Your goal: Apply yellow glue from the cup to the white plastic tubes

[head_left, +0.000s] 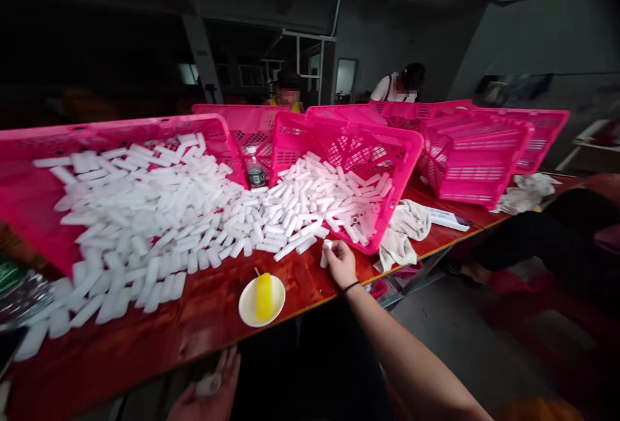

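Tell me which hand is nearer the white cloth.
Right. The right hand, pinching a white piece, sits just left of the cloth; the left hand is below the table edge.

Dish (248, 305) before spilled pieces (194, 214)

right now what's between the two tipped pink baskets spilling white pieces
A capped plastic bottle stands in the gap between them, seen in the head view.

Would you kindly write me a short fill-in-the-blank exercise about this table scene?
1. The tipped baskets spilling white pieces are ____.
2. The round dish holds a ____ block.
3. The hand pinching a piece over the table is the person's ____ one.
Missing: pink; yellow; right.
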Motion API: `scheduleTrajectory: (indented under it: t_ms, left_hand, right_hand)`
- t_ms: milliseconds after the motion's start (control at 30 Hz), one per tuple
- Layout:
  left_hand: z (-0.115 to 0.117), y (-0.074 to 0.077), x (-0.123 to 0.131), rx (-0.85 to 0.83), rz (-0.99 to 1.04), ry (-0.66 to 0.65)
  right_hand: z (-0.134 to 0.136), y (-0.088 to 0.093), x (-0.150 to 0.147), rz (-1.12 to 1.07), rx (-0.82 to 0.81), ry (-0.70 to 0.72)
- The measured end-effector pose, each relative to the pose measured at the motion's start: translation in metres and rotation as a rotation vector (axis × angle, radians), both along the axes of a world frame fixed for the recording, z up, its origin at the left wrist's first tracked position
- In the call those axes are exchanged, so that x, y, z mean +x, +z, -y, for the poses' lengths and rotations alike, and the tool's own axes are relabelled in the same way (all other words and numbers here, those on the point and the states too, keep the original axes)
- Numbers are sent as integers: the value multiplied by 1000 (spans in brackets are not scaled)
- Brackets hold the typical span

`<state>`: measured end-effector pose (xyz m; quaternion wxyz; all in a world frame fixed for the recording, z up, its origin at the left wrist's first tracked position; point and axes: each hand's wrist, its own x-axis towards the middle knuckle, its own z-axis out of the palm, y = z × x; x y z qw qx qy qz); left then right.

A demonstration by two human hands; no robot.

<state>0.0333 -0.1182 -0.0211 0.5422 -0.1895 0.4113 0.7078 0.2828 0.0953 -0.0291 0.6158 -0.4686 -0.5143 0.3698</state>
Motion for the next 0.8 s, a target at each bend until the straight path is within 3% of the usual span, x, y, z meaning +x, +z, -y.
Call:
scheduleTrajectory:
  t_ms: [133,233,467,667,800]
  left_hand:
    - [-12,13,19,-52,72,51]
    - [-19,11,33,-59,147,2]
    - [-48,-6,101,59,266,-249]
    - [-76,-32,160,124,238,-399]
    - [-87,-36,205,242,214,-653]
  right_hand:
    - [1,-3,-1,-29,3,-40]
    - [3,-5,-4,-28,1,-38]
    - [7,-4,-5,0,12,-79]
    - [7,-7,-6,44,4,-88]
    - [7,-8,-6,44,7,-81]
